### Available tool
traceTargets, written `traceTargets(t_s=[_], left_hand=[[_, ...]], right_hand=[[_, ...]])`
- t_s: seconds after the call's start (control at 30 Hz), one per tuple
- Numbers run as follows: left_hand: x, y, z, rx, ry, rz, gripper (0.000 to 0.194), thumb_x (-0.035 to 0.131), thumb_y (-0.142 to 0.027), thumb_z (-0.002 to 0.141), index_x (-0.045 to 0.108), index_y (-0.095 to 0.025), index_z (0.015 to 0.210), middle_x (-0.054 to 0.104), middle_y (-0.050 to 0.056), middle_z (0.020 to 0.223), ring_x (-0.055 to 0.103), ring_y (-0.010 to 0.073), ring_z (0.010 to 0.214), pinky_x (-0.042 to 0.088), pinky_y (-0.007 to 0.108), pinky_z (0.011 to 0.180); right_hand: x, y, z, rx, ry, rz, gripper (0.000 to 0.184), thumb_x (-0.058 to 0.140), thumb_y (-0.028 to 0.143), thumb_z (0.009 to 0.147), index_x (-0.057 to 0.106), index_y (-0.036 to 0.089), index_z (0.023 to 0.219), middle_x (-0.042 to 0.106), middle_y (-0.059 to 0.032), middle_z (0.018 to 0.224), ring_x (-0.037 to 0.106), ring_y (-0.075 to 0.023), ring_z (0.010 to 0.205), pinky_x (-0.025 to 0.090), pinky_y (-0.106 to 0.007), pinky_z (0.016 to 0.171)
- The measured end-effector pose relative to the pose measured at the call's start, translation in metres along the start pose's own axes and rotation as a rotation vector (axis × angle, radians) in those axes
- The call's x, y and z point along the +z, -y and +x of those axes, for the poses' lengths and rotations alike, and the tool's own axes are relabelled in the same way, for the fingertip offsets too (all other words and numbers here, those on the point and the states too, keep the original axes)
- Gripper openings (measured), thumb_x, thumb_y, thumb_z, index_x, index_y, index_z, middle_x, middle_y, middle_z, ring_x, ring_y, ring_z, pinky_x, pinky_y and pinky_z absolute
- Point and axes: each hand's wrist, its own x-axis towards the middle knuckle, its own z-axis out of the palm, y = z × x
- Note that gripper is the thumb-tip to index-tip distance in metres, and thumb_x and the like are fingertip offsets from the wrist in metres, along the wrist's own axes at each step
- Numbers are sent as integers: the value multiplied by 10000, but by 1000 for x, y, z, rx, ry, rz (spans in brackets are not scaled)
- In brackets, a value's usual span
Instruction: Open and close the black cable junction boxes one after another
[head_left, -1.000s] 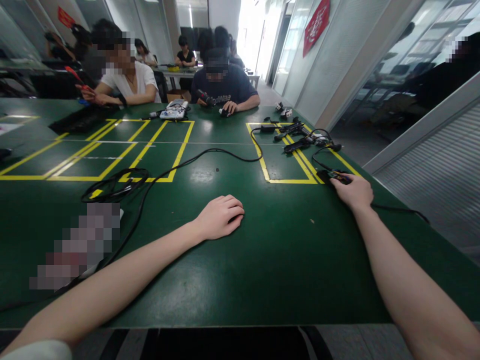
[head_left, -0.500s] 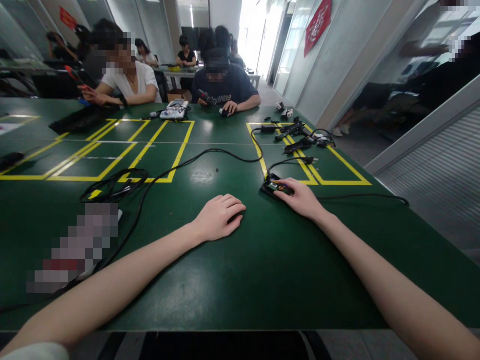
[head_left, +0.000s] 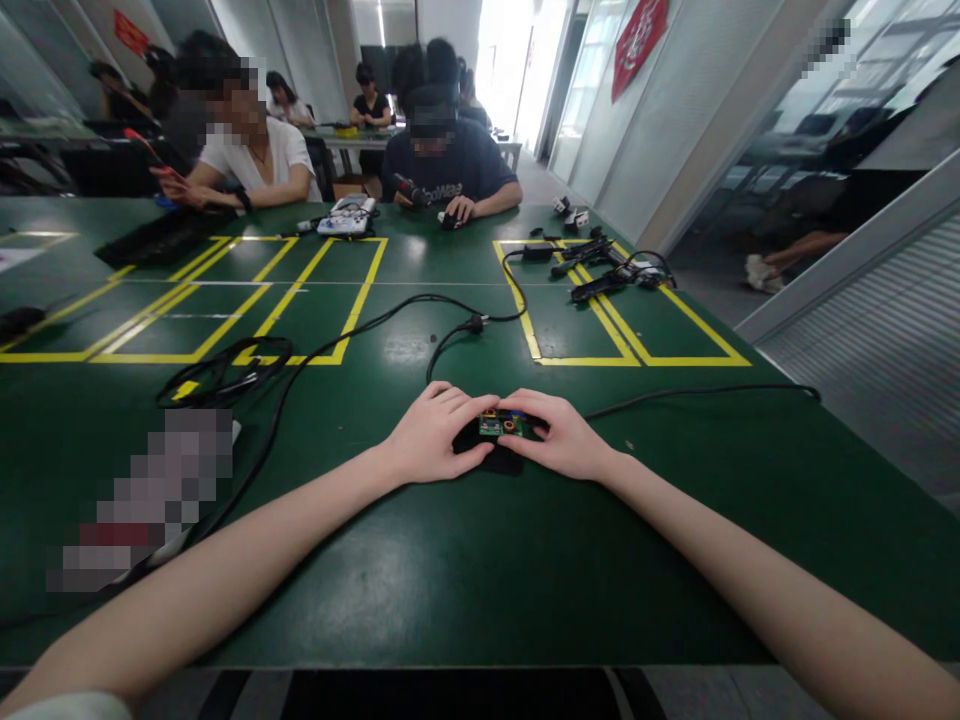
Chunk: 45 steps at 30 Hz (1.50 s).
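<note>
1. Green worktop (head_left: pixel 450 590): spreads beneath both grips and out to either side.
2. Co-worker in a dark shirt (head_left: pixel 472 175): sits at the far edge, beyond the grips.
3. Heap of black parts and cords (head_left: pixel 596 290): beyond the right grip, off to its right.
4. Coiled black cable (head_left: pixel 251 378): well apart from the left grip, on its left.
5. Left grip (head_left: pixel 427 435): partly closed, fingers and thumb curved round the near-side end of a black case.
6. Right grip (head_left: pixel 559 437): partly closed, thumb and fingers on the right end of the circuit board.
7. Black case (head_left: pixel 504 461): between the grips, under the board.
8. Circuit board (head_left: pixel 493 425): between the two grips, fingertips touching it.
9. Plug (head_left: pixel 475 324): just beyond the left grip, on the worktop.
</note>
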Motion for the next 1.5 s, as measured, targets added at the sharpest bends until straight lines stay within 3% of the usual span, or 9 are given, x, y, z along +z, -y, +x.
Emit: traceTargets(t_s=[0.1,0.2,0.27,0.47,0.67,1.1,1.23,1.37,1.5], left_hand=[[2,1,1,-36,9,-8,517,608,-402,932,557,-148,1380,737,131,1169,690,275,1083,496,464,1047],[3,1,1,-67,23,-18,436,606,-363,939,603,-158,1324,729,133,1230,675,281,1157,540,430,992],[4,2,1,-81,22,-23,377,597,-341,949,625,-184,1290,736,114,1236,675,275,1172,548,427,984],[1,1,2,-60,-30,-52,274,567,-321,974,676,-189,1189,763,90,1101,673,256,1075,568,411,918],[0,-1,2,-26,-101,-4,264,567,-323,964,701,-150,1112,730,100,975,631,245,924,569,388,827],[1,-1,-1,-82,-111,3,294,558,-348,966,698,-183,1166,716,77,987,678,195,857,579,314,750],[1,-1,-3,-107,-77,-17,311,578,-362,948,701,-197,1181,721,70,1026,706,188,855,591,302,752],[2,0,-2,-125,-63,16,311,604,-349,933,693,-202,1192,718,83,1088,712,219,943,608,333,791],[3,2,-2,-143,-55,53,296,584,-343,970,683,-202,1210,718,91,1148,712,234,1015,609,349,837]], right_hand=[[1,-3,-1,45,-68,-39,307,714,337,906,683,206,1182,754,-76,1060,705,-199,838,572,-314,740],[1,-6,-2,78,-85,-81,333,738,379,888,678,217,1173,765,-67,1059,692,-175,733,562,-295,668],[0,-8,-2,59,-81,-104,304,735,396,897,682,225,1143,768,-64,1052,711,-188,770,575,-308,700],[-4,-10,0,-53,-65,-148,255,717,435,932,688,231,1083,761,-86,1087,739,-242,994,600,-360,849],[-4,-13,-1,-68,-46,-218,271,707,467,937,687,231,1069,751,-81,1062,739,-227,954,604,-333,805],[-8,-7,0,-115,-63,-381,316,661,496,963,681,211,1098,736,-80,1009,728,-205,833,551,-288,676],[-9,-7,0,-58,15,-288,323,678,488,945,679,224,1132,753,-70,1002,728,-208,835,567,-307,741],[-9,-6,-1,5,69,-176,482,760,462,860,652,235,1271,755,-82,1119,731,-232,905,591,-351,811],[-9,-8,-1,72,47,-137,588,787,448,824,622,242,1349,735,-95,1213,723,-240,944,597,-344,753]])
